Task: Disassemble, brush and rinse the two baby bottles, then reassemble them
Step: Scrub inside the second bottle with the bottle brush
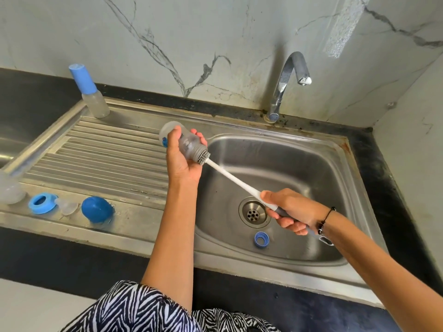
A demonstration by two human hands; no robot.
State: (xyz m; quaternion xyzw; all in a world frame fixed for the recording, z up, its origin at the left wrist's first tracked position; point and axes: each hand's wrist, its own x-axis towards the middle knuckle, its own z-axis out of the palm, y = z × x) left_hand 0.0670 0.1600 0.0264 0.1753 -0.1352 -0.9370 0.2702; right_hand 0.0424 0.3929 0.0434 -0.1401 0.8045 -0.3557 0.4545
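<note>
Sink | bottle mouth lower-right | brush along axis

Soft, even daylight is filling the scene, and a bright patch is falling on the wall at upper right. Glare is glinting off the faucet and sink (wide-angle bending is curving the frame's edges); focus is staying sharp.

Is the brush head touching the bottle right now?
Touching. The head view shows the brush bristles pushed into the mouth of the bottle, which the left hand grips while the right hand holds the handle.
</note>
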